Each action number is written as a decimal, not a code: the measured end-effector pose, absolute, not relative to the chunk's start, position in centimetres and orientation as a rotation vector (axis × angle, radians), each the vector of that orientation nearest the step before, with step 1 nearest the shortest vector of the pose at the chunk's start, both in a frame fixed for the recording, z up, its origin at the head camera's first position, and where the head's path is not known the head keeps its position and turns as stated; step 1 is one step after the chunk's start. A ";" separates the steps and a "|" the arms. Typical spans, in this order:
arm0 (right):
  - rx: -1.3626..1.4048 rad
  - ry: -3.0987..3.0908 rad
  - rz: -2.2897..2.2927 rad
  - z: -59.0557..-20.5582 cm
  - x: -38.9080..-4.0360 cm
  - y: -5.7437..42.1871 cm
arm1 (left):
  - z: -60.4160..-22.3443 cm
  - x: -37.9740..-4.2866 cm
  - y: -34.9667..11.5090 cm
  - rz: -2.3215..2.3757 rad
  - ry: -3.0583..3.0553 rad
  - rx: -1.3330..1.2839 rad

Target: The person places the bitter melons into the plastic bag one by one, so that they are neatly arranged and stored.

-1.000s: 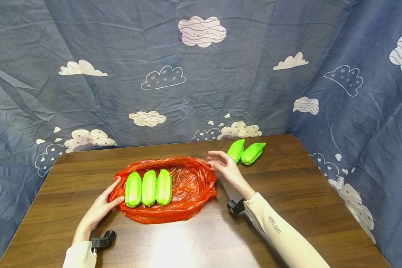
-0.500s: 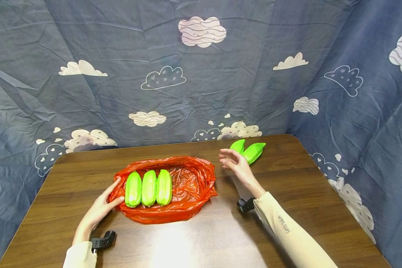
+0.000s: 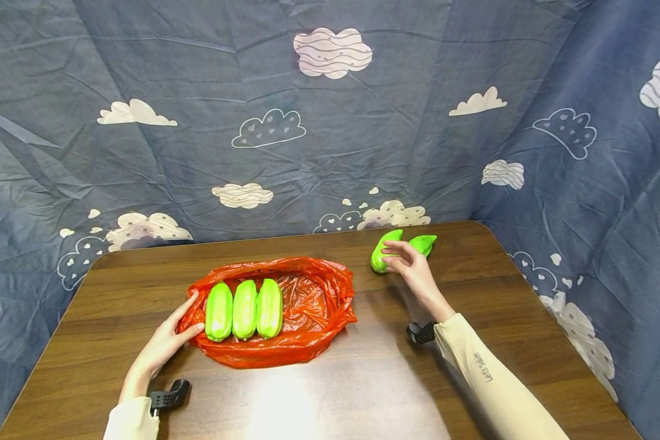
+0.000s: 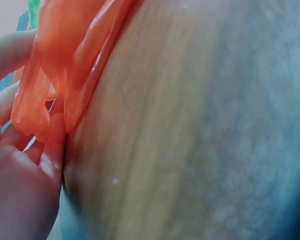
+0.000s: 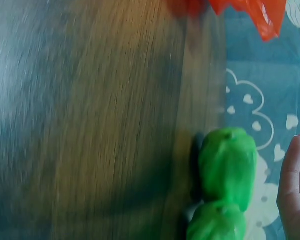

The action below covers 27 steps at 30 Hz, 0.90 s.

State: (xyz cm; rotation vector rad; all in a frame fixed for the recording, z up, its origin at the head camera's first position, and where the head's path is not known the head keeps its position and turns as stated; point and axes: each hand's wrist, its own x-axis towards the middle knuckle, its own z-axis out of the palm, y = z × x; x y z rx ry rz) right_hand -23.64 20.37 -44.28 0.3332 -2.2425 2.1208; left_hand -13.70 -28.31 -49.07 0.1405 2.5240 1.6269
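Three smooth light-green fruits, papaya-like in shape (image 3: 244, 308), lie side by side in the left part of an open red plastic bag (image 3: 264, 353). My left hand (image 3: 159, 348) holds the bag's left rim between thumb and fingers. In the left wrist view, the thin red film (image 4: 65, 45) covers part of those digits. My right hand (image 3: 412, 269) hovers by two more green fruits at the back right, fingers extended and nothing held. It partly hides the left fruit (image 3: 381, 253) and the right fruit (image 3: 425, 243). In the right wrist view, the hand (image 5: 294, 192) is apart from the nearer fruit (image 5: 227, 167).
The wooden table (image 3: 330, 397) has its back edge close to a dark blue cloud-patterned curtain (image 3: 286, 159). Another curtain stretch (image 3: 599, 201) runs along the right side. Black wrist cameras (image 3: 167, 396) jut out from both wrists.
My right hand has left the bag's right rim and moved right to the two fruits at the back. The left hand, the bag and its three fruits stay put.
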 end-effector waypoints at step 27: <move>0.188 -2.195 1.973 -45.3 -24.6 24.8 | -48.9 -13.7 -28.2 1.606 2.525 0.104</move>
